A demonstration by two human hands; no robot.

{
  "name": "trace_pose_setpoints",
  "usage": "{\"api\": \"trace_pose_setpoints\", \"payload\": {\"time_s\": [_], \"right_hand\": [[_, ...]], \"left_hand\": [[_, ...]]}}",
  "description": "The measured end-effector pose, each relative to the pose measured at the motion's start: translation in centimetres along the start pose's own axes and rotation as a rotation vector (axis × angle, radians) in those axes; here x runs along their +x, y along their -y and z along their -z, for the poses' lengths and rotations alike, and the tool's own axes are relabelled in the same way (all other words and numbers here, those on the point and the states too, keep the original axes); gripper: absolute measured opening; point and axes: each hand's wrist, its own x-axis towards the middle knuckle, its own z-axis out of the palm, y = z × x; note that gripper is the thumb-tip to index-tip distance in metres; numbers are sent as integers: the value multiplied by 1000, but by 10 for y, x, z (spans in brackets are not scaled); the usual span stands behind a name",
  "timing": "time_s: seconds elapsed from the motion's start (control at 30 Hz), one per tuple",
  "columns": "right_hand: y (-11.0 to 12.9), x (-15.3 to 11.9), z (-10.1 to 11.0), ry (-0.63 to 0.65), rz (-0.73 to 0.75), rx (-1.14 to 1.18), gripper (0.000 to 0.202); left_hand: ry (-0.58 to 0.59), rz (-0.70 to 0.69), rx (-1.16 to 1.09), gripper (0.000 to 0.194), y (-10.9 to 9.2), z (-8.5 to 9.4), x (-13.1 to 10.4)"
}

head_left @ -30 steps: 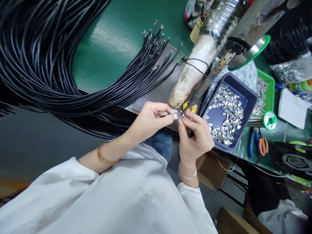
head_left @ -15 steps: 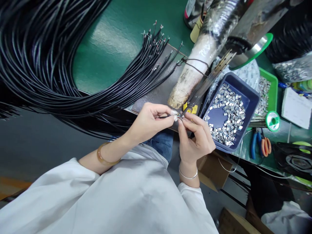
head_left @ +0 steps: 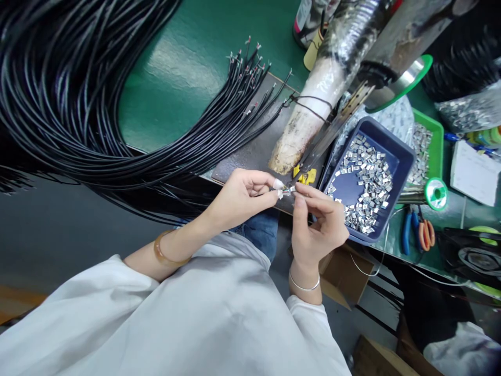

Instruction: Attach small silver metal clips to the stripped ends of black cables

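My left hand [head_left: 250, 199] pinches the end of a black cable between thumb and forefinger, with white wraps on those fingertips. Thin coloured wires and a small silver metal connector [head_left: 290, 190] show between my two hands. My right hand [head_left: 320, 222] is closed at the fingertips on the connector's far side. Just beyond the fingers, a dark soldering iron tip comes down beside a yellow piece [head_left: 310, 176]. Whether the wires touch the connector is too small to tell.
A large bundle of black cables [head_left: 164, 162] with stripped ends lies to the left. A blue tray [head_left: 407, 151] of small metal connectors stands at right, near a green tray [head_left: 439, 137], solder spool [head_left: 436, 194] and pliers [head_left: 426, 235]. A white duct [head_left: 301, 122] hangs above the work.
My right hand has moved slightly right and down, away from the iron tip. The silver piece between the fingertips is now more visible. My left hand has barely moved.
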Motion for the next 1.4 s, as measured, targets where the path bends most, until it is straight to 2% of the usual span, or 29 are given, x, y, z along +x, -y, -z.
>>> {"api": "trace_pose_setpoints", "payload": {"time_s": [0.07,0.17,0.27,0.33,0.4,0.53,0.6,0.67,0.73,0.8,0.9,1.07,1.2,1.4], "right_hand": [[0,2,5,-19,-54,18,8],[4,5,12,-14,39,-136,7],[10,4,14,106,139,-273,14],[13,2,13,171,150,-287,12],[14,0,11,187,88,-241,7],[11,-4,9,259,-200,94,3],[9,-5,9,218,-253,186,3],[8,-5,10,34,-182,160,2],[6,-4,10,-182,-47,144,12],[4,-4,10,-294,51,163,25],[0,-5,7,-244,72,95,31],[-4,-6,1,-24,114,-65,15],[-5,-5,-4,-34,181,-123,16],[-6,-1,-8,-57,192,-146,16]], "left_hand": [[35,13,10,7,1,0,-2],[70,-65,67,9,6,-1,-7],[35,-180,178,9,14,-2,-11],[6,-225,229,8,17,-2,-13],[9,-240,206,7,17,-2,-15],[109,-158,36,6,6,0,-18],[157,-105,-19,8,0,1,-18],[153,-79,-40,11,-3,3,-16],[113,-67,-56,13,-3,4,-15],[71,-65,-75,11,-2,3,-13],[42,-76,-69,12,1,2,-10],[-9,-139,15,14,8,-1,-6],[-67,-190,86,15,13,-3,-3],[-96,-236,196,18,14,-6,-2]]}}
